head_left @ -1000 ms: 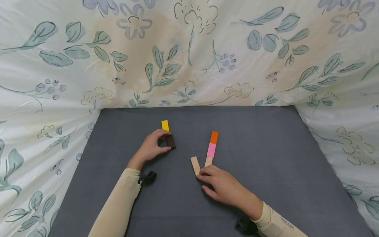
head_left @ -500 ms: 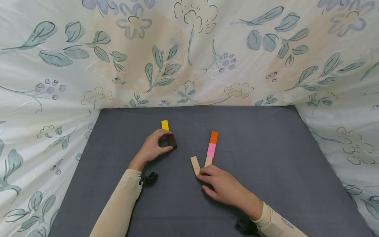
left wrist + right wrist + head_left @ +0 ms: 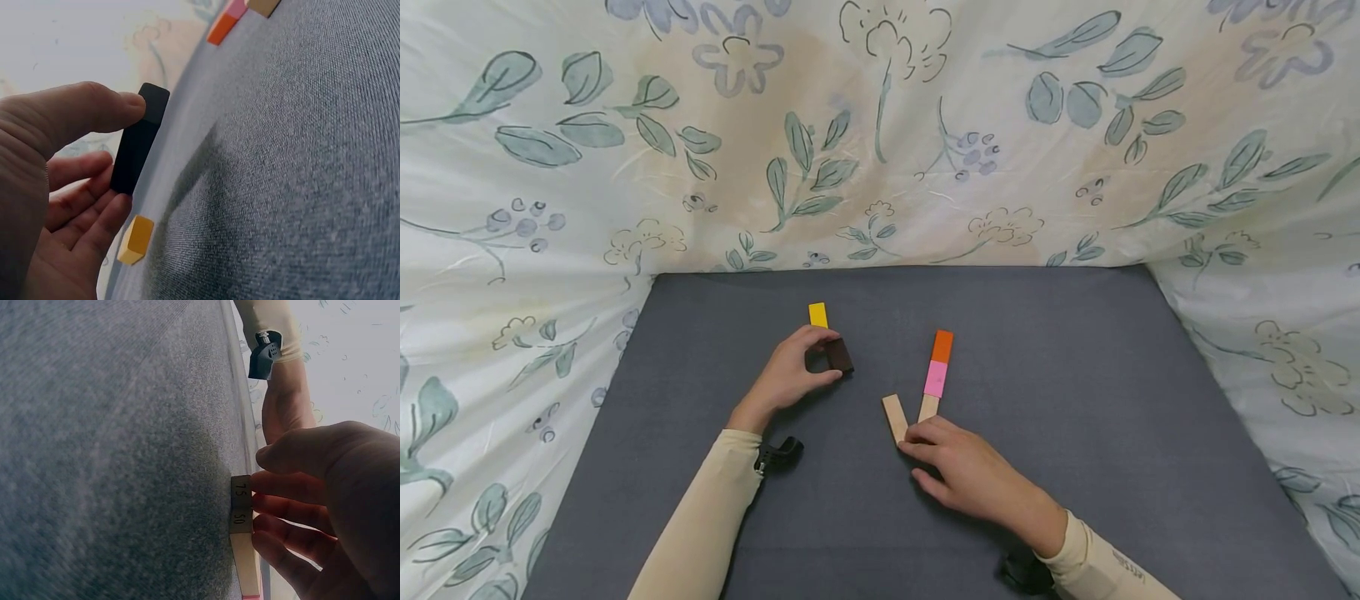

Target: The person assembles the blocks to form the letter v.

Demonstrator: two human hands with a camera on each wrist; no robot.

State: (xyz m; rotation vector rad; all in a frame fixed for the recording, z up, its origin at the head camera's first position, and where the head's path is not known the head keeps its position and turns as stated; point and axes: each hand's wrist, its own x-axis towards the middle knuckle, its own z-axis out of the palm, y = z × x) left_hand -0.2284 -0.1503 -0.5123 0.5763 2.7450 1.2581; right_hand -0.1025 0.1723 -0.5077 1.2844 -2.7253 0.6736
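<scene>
My left hand (image 3: pixel 786 375) pinches a dark brown wooden block (image 3: pixel 840 356) between thumb and fingertips. In the left wrist view that block (image 3: pixel 137 147) looks raised off the cloth, its shadow beside it. A yellow block (image 3: pixel 817 315) lies just beyond the left fingers. The right hand (image 3: pixel 966 471) rests its fingertips on the near ends of two plain wood blocks, a left one (image 3: pixel 893 417) and a right one (image 3: pixel 928 407), which form a V. Beyond the right one, a pink block (image 3: pixel 936 379) and an orange block (image 3: pixel 942 345) continue in line. Numbers mark the plain blocks' ends (image 3: pixel 240 490).
Dark grey cloth (image 3: pixel 1075 400) covers the table. A white flower-print curtain (image 3: pixel 880 192) stands at the back and along both sides. Black wrist cameras sit under the left wrist (image 3: pixel 781 454) and the right wrist (image 3: pixel 1022 571).
My left hand has moved slightly to the right with the dark brown block in its fingers. The right hand and the other blocks have stayed in place.
</scene>
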